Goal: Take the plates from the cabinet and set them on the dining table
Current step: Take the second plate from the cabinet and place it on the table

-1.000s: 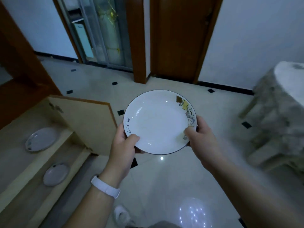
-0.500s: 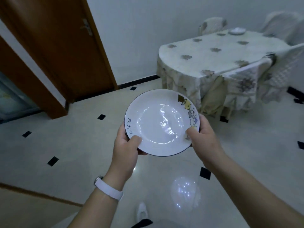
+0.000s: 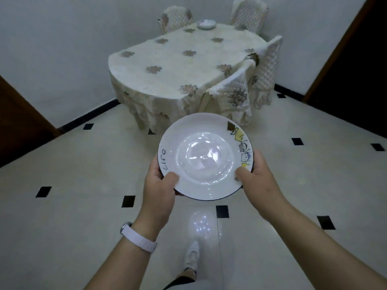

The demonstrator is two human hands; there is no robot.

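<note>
**Plate in both hands, table ahead**

The left hand (image 3: pixel 159 185), with a white wristband (image 3: pixel 138 237) on the wrist, grips the plate (image 3: pixel 206 158) at 8 o'clock on its rim. The thumb lies on top and the fingers curl underneath. The plate is in the air near the middle of the view, above the tiled floor (image 3: pixel 62 206). It looks about level and touches only the two hands. The right hand (image 3: pixel 257 181) grips the rim at 4 o'clock in the same way.

The dining table (image 3: pixel 182 65) stands at 12 o'clock, well apart from the plate, under a flowered cloth. A small white dish (image 3: pixel 206 24) sits at its far end. A covered chair (image 3: pixel 236 97) is pushed against the table at 1 o'clock.

I judge that the plate is on its way to the table and is not yet set down.

- **Slipping from the hands:** the plate is glossy and held only at the rim, so a loose thumb can let it slide out and break.
- **Slipping on the floor:** the floor shines, so a quick step can slip.
- **Knocking the chair:** near the table, the plate can hit the chair back.
- **Dragging the cloth:** a plate pushed along the hanging cloth can pull it.
</note>
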